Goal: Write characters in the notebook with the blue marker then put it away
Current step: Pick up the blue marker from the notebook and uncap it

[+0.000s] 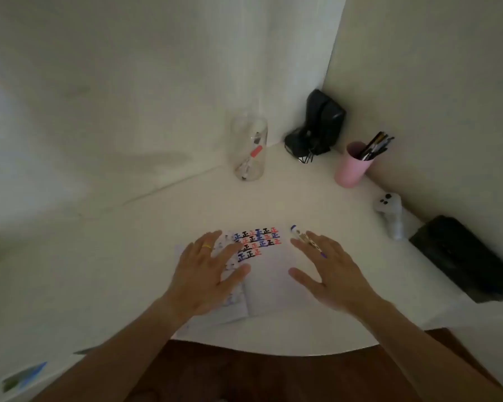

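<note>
An open white notebook (269, 281) lies on the white table, with rows of blue, black and red characters (257, 240) on its upper part. My left hand (211, 272) rests flat on the left page, fingers spread, a yellow ring on one finger. The blue marker (295, 232) lies on the table just right of the notebook, its capped blue end pointing away from me. My right hand (330, 271) is over the marker with fingers apart. The fingers cover the marker's middle, and I cannot tell whether they touch it.
A clear glass jar (249, 146) holding markers stands at the back. A pink cup (349, 168) of pens, a black device (317, 126), a white controller (389, 211) and a black box (462, 256) line the right wall. The table's curved front edge (273, 348) is near me.
</note>
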`<state>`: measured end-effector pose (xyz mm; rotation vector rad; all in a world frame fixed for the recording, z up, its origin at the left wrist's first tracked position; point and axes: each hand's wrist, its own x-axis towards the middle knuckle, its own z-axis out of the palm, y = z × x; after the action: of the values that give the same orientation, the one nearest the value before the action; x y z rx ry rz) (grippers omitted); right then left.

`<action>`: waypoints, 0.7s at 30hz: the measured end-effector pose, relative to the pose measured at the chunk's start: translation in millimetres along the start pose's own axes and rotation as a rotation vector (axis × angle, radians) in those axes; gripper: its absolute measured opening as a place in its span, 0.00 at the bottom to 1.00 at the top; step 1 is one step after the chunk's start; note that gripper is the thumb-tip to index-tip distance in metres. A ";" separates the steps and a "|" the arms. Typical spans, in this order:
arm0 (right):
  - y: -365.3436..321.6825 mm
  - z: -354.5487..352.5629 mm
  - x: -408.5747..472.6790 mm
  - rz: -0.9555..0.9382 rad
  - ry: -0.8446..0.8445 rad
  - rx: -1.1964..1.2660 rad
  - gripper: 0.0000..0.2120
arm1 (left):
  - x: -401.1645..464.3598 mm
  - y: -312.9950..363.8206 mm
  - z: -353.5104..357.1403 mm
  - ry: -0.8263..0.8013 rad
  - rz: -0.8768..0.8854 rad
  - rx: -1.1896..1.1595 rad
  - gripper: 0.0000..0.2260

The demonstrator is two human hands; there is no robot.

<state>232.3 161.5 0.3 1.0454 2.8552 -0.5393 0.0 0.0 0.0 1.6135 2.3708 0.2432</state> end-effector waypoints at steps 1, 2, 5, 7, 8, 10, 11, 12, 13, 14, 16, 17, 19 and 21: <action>6.1 13.8 8.2 0.022 -0.010 -0.009 0.35 | 5.4 -4.2 15.1 -0.002 -0.007 -0.013 0.32; 12.5 28.7 16.8 0.037 0.008 -0.050 0.36 | 11.0 -8.5 30.8 0.024 -0.005 -0.008 0.32; 27.0 72.9 32.2 0.013 0.055 -0.101 0.36 | 20.7 -20.5 80.5 0.110 0.032 0.058 0.32; 32.1 98.9 31.2 -0.049 0.162 -0.115 0.34 | 20.4 -26.0 105.7 0.187 0.067 0.093 0.31; 34.7 107.4 30.1 -0.086 0.228 -0.122 0.32 | 21.0 -30.5 114.9 0.226 0.090 0.101 0.31; 37.4 117.0 31.7 -0.150 0.337 -0.060 0.27 | 23.3 -36.3 126.2 0.278 0.094 0.102 0.30; 39.1 119.3 33.3 -0.195 0.385 -0.020 0.24 | 24.5 -37.4 129.1 0.291 0.095 0.099 0.30; 40.5 121.3 34.3 -0.250 0.424 0.011 0.21 | 25.2 -37.9 131.8 0.303 0.100 0.100 0.29; 40.8 120.9 34.5 -0.304 0.448 0.037 0.18 | 25.5 -37.4 132.1 0.304 0.097 0.097 0.29; 41.3 119.6 34.0 -0.359 0.459 0.058 0.17 | 25.5 -36.4 130.8 0.300 0.093 0.092 0.29; 41.1 117.7 30.2 -0.454 0.465 0.102 0.20 | 22.3 -33.7 127.3 0.289 0.081 0.079 0.30; 40.9 117.1 28.5 -0.488 0.480 0.115 0.21 | 21.3 -32.6 125.4 0.284 0.071 0.072 0.30; 41.0 117.4 25.6 -0.495 0.516 0.136 0.24 | 20.0 -30.8 123.2 0.278 0.061 0.061 0.32; 40.2 118.1 24.5 -0.463 0.541 0.138 0.26 | 20.9 -29.1 123.1 0.282 0.059 0.044 0.33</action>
<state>230.9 165.0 -126.7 0.6007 3.6230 -0.5507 4.8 7.5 -127.9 1.7741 2.5505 0.4614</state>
